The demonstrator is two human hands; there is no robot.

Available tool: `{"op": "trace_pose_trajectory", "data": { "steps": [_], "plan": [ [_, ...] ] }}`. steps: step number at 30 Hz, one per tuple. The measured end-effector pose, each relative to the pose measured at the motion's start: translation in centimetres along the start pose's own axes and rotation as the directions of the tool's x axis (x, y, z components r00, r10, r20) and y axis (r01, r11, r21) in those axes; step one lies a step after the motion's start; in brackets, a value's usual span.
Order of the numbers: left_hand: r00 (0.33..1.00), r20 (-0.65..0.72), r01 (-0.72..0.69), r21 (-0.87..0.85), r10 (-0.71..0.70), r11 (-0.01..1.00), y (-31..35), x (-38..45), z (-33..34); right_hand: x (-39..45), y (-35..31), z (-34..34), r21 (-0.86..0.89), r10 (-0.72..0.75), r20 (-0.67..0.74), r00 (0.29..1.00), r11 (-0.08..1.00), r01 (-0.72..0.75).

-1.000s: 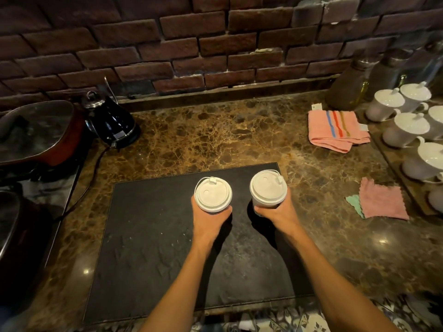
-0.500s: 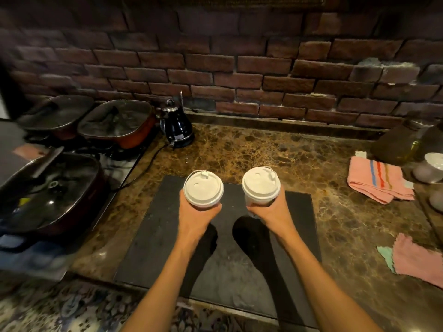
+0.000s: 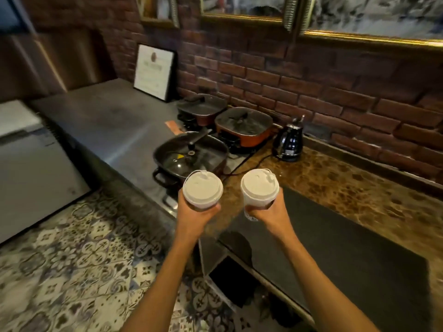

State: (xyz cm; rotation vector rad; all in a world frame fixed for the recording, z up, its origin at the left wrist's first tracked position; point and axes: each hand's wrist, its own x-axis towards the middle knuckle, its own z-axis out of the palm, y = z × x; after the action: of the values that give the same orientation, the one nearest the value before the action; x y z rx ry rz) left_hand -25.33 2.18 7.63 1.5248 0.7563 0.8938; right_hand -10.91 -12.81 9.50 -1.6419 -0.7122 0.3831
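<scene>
Your left hand [image 3: 195, 218] grips one lidded takeaway cup [image 3: 202, 189] from below; your right hand [image 3: 268, 215] grips a second lidded cup [image 3: 259, 188]. Both cups are upright, held in the air, side by side but apart, over the near edge of the marble counter [image 3: 347, 188]. The black mat [image 3: 335, 248] lies under your right forearm. Beyond the cups stand three lidded pans [image 3: 191, 156] and a black kettle [image 3: 288, 143].

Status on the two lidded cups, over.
Hands: left hand grips left cup, right hand grips right cup. Both upright, lids on, held in the air. In the way: black lidded pan close behind left cup.
</scene>
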Motion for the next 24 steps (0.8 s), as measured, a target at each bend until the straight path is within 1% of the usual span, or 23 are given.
{"op": "trace_pose_trajectory", "data": {
  "steps": [3,8,11,14,17,20,23,24],
  "plan": [
    [0.994,-0.107,-0.011,0.002,0.011,1.000,0.2,-0.5,-8.1,-1.5,-2.2,7.6,0.041,-0.002,0.101,0.995,0.999,-0.003],
    [0.962,-0.268,-0.047,0.038,0.055,0.998,0.3,-2.7,-22.5,-4.1,-5.1,20.6,0.037,-0.035,0.238,0.971,0.999,0.027],
    [0.917,-0.391,-0.069,0.037,0.078,0.997,0.4,-5.3,-31.3,-6.4,-7.4,29.1,0.075,-0.079,0.375,0.924,0.996,0.054],
    [0.846,-0.527,-0.067,0.047,0.082,0.997,0.9,-8.3,-39.4,-9.7,-10.0,37.5,0.116,-0.140,0.479,0.867,0.989,0.096],
    [0.762,-0.639,-0.059,0.096,0.107,0.994,1.4,-12.0,-47.1,-13.9,-12.6,45.6,0.171,-0.179,0.605,0.776,0.981,0.093],
    [0.657,-0.744,-0.029,0.135,0.121,0.990,2.1,-16.4,-54.1,-18.5,-15.4,52.9,0.231,-0.230,0.724,0.650,0.969,0.085],
    [0.527,-0.838,0.012,0.177,0.144,0.984,2.7,-20.9,-59.9,-23.2,-17.8,59.6,0.257,-0.240,0.822,0.517,0.966,0.040],
    [0.474,-0.868,0.033,0.186,0.149,0.982,2.7,-22.5,-61.7,-24.7,-18.4,61.8,0.260,-0.240,0.850,0.469,0.965,0.023]
  ]
}}
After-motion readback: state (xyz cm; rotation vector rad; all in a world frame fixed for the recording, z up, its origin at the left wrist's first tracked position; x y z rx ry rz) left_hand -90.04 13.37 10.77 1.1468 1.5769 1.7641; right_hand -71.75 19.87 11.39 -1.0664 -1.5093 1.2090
